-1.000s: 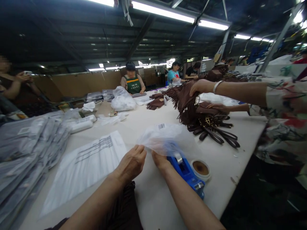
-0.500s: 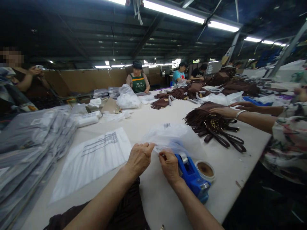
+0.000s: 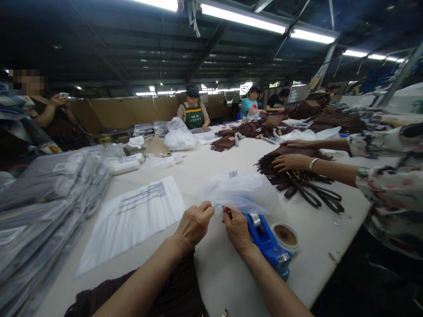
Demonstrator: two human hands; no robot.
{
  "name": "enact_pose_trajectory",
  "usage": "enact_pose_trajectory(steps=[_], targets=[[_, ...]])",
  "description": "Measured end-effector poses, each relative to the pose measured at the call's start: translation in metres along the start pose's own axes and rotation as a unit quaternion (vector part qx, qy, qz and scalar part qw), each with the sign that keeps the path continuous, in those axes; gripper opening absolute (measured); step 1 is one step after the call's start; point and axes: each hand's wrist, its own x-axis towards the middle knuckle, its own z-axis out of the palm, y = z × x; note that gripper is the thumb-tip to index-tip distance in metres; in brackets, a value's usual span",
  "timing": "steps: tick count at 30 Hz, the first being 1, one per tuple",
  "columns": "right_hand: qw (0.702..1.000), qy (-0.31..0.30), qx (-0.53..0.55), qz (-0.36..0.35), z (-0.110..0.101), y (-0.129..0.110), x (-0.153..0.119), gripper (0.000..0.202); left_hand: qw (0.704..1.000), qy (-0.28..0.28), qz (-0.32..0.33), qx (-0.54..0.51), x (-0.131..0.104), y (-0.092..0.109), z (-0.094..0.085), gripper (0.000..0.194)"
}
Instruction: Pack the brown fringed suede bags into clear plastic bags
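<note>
Head view. Left hand (image 3: 193, 225) and right hand (image 3: 237, 229) meet at the near edge of a thin clear plastic bag (image 3: 239, 191). Both grips are closed to a pinch on the bag's near edge, fingertips of the two hands close together with the film between them. The bag lies on the white bench (image 3: 211, 273), in front of the person, slightly puffed, with a barcode sticker (image 3: 233, 174) on its far side.

Just right of the right hand: blue tape dispenser (image 3: 267, 242) on the bench, partly under the bag's edge, roll of tape (image 3: 286, 236) touching its right side. Left of the hands: flat white printed bag (image 3: 132, 218), lying apart from the clear one. Far left: stack of grey packed bags (image 3: 42, 202) along the bench edge.

Right side: a co-worker's hand (image 3: 291, 162) with a bracelet rests on a brown fringed bag (image 3: 297, 176), straps trailing toward the near edge. More brown bags (image 3: 251, 128) further up the bench. Other people sit at the far end; one on the left holds up a phone.
</note>
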Motion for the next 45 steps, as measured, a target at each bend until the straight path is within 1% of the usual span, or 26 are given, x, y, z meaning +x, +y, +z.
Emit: enact_pose_trajectory(steps=[3,6,8,10,12,13,16,19,20,22,24,27,29,31,33,35,37,39,41,43,44,45], targets=[[0.999,0.011,0.009,0.034,0.004,0.002,0.001,0.025,0.993,0.042,-0.048,-0.103,-0.008,0.000,-0.005,0.018],[0.998,0.024,0.028,0.058,0.000,-0.003,-0.004,0.024,0.969,0.072,-0.123,-0.201,-0.010,-0.001,-0.009,0.014],[0.996,0.022,0.049,0.067,-0.007,-0.012,-0.008,0.024,0.948,0.067,-0.170,-0.262,-0.009,0.000,-0.012,0.014],[0.994,0.003,0.084,0.067,-0.014,-0.022,-0.011,0.033,0.923,0.049,-0.209,-0.318,-0.008,0.001,-0.015,0.016],[0.989,-0.033,0.128,0.071,-0.019,-0.032,-0.011,0.043,0.897,0.030,-0.240,-0.369,-0.007,0.002,-0.016,0.018],[0.984,-0.052,0.150,0.080,-0.020,-0.036,-0.011,0.043,0.884,0.025,-0.254,-0.392,-0.007,0.002,-0.016,0.018],[0.967,-0.093,0.198,0.129,-0.020,-0.041,-0.009,0.030,0.847,0.020,-0.289,-0.445,-0.007,0.002,-0.019,0.021],[0.954,-0.106,0.226,0.168,-0.020,-0.038,-0.008,0.029,0.829,0.015,-0.308,-0.466,-0.010,-0.002,-0.022,0.025],[0.950,-0.109,0.232,0.176,-0.021,-0.037,-0.008,0.029,0.829,0.013,-0.310,-0.465,-0.011,-0.004,-0.023,0.026],[0.946,-0.113,0.238,0.187,-0.025,-0.035,-0.008,0.029,0.838,0.011,-0.308,-0.450,-0.013,-0.007,-0.025,0.026],[0.946,-0.106,0.235,0.197,-0.029,-0.034,-0.009,0.028,0.856,0.009,-0.299,-0.420,-0.015,-0.009,-0.024,0.028],[0.948,-0.090,0.224,0.206,-0.033,-0.034,-0.009,0.026,0.894,0.013,-0.277,-0.352,-0.016,-0.006,-0.022,0.030],[0.949,-0.091,0.219,0.207,-0.035,-0.036,-0.009,0.026,0.916,0.017,-0.255,-0.308,-0.016,-0.001,-0.021,0.026],[0.950,-0.098,0.214,0.206,-0.035,-0.038,-0.008,0.028,0.931,0.018,-0.234,-0.279,-0.016,0.002,-0.021,0.019],[0.952,-0.107,0.208,0.198,-0.037,-0.041,-0.008,0.030,0.939,0.020,-0.223,-0.261,-0.016,0.004,-0.021,0.023],[0.955,-0.113,0.200,0.185,-0.039,-0.040,-0.010,0.032,0.942,0.023,-0.222,-0.252,-0.018,0.001,-0.021,0.028],[0.958,-0.128,0.192,0.170,-0.039,-0.035,-0.013,0.035,0.941,0.024,-0.229,-0.250,-0.021,-0.004,-0.021,0.028],[0.957,-0.168,0.182,0.151,-0.036,-0.027,-0.016,0.036,0.937,0.024,-0.238,-0.255,-0.027,-0.011,-0.023,0.025],[0.958,-0.204,0.167,0.111,-0.031,-0.022,-0.019,0.032,0.930,0.023,-0.248,-0.270,-0.036,-0.018,-0.029,0.021],[0.965,-0.201,0.151,0.069,-0.028,-0.027,-0.023,0.023,0.920,0.023,-0.260,-0.291,-0.049,-0.025,-0.038,0.017],[0.969,-0.190,0.148,0.061,-0.028,-0.033,-0.024,0.019,0.914,0.025,-0.269,-0.304,-0.057,-0.028,-0.044,0.016],[0.968,-0.186,0.154,0.067,-0.028,-0.042,-0.026,0.017,0.905,0.028,-0.280,-0.318,-0.065,-0.030,-0.050,0.016]])
